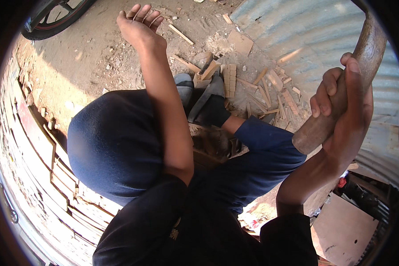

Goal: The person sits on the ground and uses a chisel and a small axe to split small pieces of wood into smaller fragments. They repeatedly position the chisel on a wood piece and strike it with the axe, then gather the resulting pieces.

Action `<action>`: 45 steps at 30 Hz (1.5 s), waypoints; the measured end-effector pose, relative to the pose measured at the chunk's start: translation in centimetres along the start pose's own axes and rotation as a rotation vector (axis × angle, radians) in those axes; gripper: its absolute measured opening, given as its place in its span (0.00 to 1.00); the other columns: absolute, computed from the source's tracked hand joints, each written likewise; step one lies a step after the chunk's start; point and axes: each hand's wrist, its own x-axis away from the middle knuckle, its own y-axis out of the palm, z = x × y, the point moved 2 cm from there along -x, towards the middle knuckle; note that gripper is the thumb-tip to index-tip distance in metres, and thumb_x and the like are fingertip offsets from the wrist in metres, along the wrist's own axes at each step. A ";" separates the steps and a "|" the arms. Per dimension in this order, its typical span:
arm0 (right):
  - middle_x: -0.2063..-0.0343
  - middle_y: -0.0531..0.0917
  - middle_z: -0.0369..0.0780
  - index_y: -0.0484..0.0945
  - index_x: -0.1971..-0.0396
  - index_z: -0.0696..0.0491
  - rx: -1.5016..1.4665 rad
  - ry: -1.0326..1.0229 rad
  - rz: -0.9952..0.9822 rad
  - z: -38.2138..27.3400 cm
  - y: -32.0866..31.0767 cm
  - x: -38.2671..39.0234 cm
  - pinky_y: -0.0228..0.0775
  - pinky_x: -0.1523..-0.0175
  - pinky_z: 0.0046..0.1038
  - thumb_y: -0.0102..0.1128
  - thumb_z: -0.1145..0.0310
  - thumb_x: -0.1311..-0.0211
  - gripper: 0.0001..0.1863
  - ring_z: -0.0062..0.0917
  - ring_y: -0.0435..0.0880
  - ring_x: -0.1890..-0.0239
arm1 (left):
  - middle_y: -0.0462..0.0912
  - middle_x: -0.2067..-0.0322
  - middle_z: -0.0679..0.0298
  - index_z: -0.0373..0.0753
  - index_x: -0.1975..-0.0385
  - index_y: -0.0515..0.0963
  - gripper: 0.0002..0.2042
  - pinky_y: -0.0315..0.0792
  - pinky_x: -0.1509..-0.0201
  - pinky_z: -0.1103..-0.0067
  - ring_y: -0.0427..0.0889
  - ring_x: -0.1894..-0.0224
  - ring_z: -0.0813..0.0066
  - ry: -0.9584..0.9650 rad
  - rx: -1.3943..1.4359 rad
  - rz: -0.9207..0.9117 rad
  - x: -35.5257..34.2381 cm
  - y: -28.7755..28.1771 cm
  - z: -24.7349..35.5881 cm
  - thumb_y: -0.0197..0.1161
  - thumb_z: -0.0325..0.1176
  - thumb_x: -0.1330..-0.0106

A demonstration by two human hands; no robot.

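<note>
My left hand (138, 27) is raised at the upper left, fingers loosely curled and apart, with nothing in it. My right hand (341, 95) is wrapped round a thick wooden handle (368, 51) on the right; its upper end runs out of view and its lower end is by my right knee. A small wood piece (205, 73) sits between the toes of my grey sandals (204, 104), with a darker piece beside it. A grooved light wood block (229, 80) lies just right of my feet. My navy-trousered legs (261, 164) are bent.
Offcuts (270, 91) litter the dirt ground (88, 62). A corrugated metal sheet (292, 26) stands at the right. A tyre (46, 31) is at the top left, broken boards (40, 155) lie along the left, and a pale board (341, 226) is at the lower right.
</note>
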 end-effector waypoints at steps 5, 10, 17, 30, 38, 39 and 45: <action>0.83 0.69 0.33 0.68 0.65 0.57 0.400 0.261 -0.316 10.5 1.5 0.4 0.63 0.81 0.20 0.54 0.65 0.35 0.11 0.14 0.68 0.86 | 0.77 0.70 0.57 0.35 0.60 0.68 0.22 0.73 0.69 0.70 0.76 0.75 0.67 0.012 0.022 -0.005 1.1 1.6 0.7 0.34 0.48 0.30; 0.82 0.70 0.32 0.69 0.65 0.55 0.178 0.495 -0.401 11.3 2.7 1.0 0.63 0.82 0.19 0.55 0.64 0.36 0.10 0.13 0.68 0.86 | 0.79 0.71 0.56 0.33 0.60 0.71 0.21 0.72 0.71 0.74 0.77 0.76 0.69 0.010 -0.170 -0.049 2.1 1.0 1.1 0.39 0.46 0.31; 0.80 0.72 0.34 0.70 0.65 0.55 -0.053 0.628 -0.314 12.6 1.0 1.7 0.64 0.82 0.19 0.58 0.61 0.38 0.13 0.15 0.70 0.85 | 0.78 0.56 0.48 0.35 0.46 0.70 0.41 0.70 0.50 0.72 0.78 0.55 0.61 -0.096 -1.294 -0.835 4.5 1.7 -1.9 0.70 0.59 0.57; 0.79 0.75 0.38 0.73 0.65 0.58 -0.054 1.065 -0.135 41.5 -7.1 0.9 0.72 0.76 0.26 0.57 0.67 0.42 0.10 0.23 0.76 0.80 | 0.82 0.65 0.58 0.37 0.64 0.76 0.15 0.69 0.50 0.76 0.79 0.59 0.69 -0.086 -0.905 -0.903 7.1 3.4 -7.9 0.67 0.37 0.49; 0.56 0.73 0.55 0.65 0.48 0.63 0.832 0.319 0.033 36.4 -2.0 2.3 0.64 0.44 0.44 0.61 0.60 0.45 0.30 0.48 0.73 0.51 | 0.79 0.64 0.60 0.33 0.66 0.74 0.07 0.72 0.51 0.78 0.78 0.57 0.72 0.124 -0.766 -0.903 5.9 2.0 -11.4 0.56 0.25 0.43; 0.48 0.67 0.56 0.63 0.46 0.63 0.580 0.182 0.011 32.5 0.2 1.5 0.61 0.41 0.42 0.61 0.59 0.44 0.31 0.49 0.67 0.44 | 0.78 0.62 0.60 0.32 0.66 0.74 0.06 0.72 0.51 0.77 0.77 0.57 0.71 0.215 -0.796 -0.917 4.9 0.9 -11.6 0.55 0.24 0.42; 0.55 0.73 0.53 0.64 0.49 0.65 0.175 -0.165 0.119 23.6 8.4 0.6 0.63 0.45 0.39 0.61 0.67 0.47 0.28 0.46 0.72 0.51 | 0.76 0.66 0.58 0.34 0.58 0.72 0.12 0.73 0.57 0.73 0.78 0.63 0.66 -0.020 -0.748 -0.754 4.1 0.7 -12.7 0.52 0.31 0.38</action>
